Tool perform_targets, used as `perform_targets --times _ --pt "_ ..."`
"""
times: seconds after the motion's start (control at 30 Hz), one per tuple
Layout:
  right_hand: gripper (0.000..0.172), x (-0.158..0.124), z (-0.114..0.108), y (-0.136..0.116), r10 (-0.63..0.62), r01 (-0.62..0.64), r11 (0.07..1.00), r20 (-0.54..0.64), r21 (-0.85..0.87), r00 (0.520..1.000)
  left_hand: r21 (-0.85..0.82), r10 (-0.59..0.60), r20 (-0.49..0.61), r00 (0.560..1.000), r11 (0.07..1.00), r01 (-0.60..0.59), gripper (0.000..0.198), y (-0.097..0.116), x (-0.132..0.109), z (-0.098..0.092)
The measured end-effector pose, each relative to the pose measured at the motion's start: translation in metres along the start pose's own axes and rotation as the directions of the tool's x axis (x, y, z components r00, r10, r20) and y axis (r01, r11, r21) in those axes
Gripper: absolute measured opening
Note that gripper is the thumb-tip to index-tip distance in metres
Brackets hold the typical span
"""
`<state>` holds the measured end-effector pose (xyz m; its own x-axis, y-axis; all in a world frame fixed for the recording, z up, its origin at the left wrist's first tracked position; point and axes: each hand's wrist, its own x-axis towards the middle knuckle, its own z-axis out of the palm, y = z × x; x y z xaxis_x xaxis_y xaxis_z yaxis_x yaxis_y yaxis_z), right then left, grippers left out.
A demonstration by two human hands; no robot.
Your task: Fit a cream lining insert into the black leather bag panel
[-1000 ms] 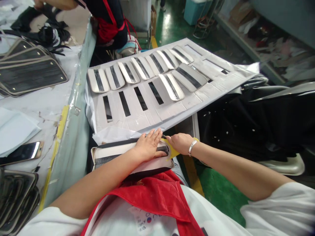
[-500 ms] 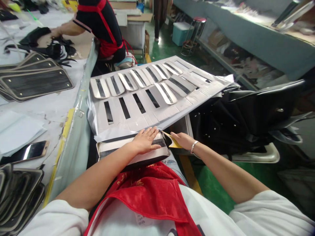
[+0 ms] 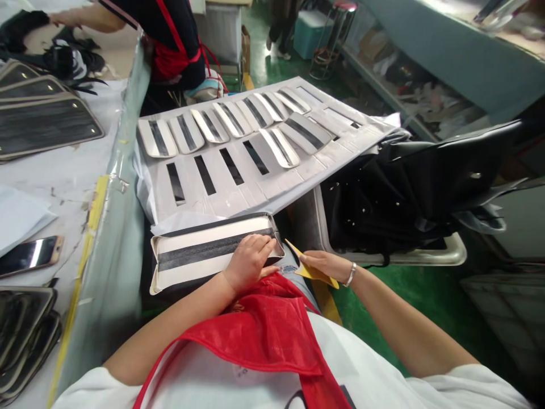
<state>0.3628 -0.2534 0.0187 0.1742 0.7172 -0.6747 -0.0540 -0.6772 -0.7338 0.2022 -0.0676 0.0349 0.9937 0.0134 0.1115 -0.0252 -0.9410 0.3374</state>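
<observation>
On my lap rests a shallow box-shaped bag piece, cream-white with a black strip along its middle and dark sides. My left hand bends its fingers over the right end of it, thumb at the near edge. Just right of that end, my right hand is closed on a flat yellow scraper-like piece, which stands apart from the bag piece.
Ahead lies a pale covered board with black slots and several white, black-striped panels. The left table holds a phone and stacked dark panels. Black material hangs over a metal frame at right. A co-worker sits ahead left.
My left hand has slid off the middle strip to the near right edge, uncovering more of the bag piece. My right hand has drawn the yellow piece away, right and nearer me.
</observation>
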Motion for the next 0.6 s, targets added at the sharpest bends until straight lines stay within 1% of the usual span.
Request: perform_targets --times 0.07,0.17,0.23,0.33,0.4,0.47,0.53,0.6 --pt "0.051 0.000 -0.001 0.000 -0.007 -0.007 0.992 0.111 0.127 0.994 0.009 -0.004 -0.009 1.000 1.000 0.005 0.050 0.000 -0.003 0.001" --pt "0.049 0.004 -0.003 0.002 -0.015 -0.028 0.984 0.240 0.175 0.971 0.045 -0.008 0.037 0.999 0.999 0.006 0.048 0.000 -0.003 -0.001" --pt "0.047 0.007 -0.003 0.005 -0.017 -0.038 0.980 0.274 0.193 0.962 0.072 -0.003 0.057 0.998 0.997 -0.001 0.056 -0.001 0.000 -0.003" --pt "0.046 0.011 -0.003 0.016 -0.030 -0.071 0.945 0.299 0.320 0.954 0.112 0.028 0.106 0.994 0.993 -0.040 0.070 -0.005 0.008 -0.008" --pt "0.047 0.015 -0.002 0.030 -0.049 -0.091 0.894 0.297 0.439 0.954 0.132 0.057 0.153 0.987 0.988 -0.077 0.072 -0.009 0.013 -0.009" --pt "0.047 0.021 0.002 0.048 -0.085 -0.073 0.830 0.254 0.553 0.963 0.151 0.077 0.180 0.981 0.983 -0.105 0.071 -0.013 0.017 -0.010" --pt "0.047 0.029 0.008 0.067 -0.127 -0.028 0.746 0.183 0.665 0.975 0.169 0.093 0.183 0.979 0.978 -0.124 0.071 -0.015 0.019 -0.009" --pt "0.050 0.038 0.017 0.080 -0.144 -0.009 0.640 0.132 0.768 0.981 0.184 0.104 0.174 0.979 0.974 -0.136 0.071 -0.015 0.020 -0.008"
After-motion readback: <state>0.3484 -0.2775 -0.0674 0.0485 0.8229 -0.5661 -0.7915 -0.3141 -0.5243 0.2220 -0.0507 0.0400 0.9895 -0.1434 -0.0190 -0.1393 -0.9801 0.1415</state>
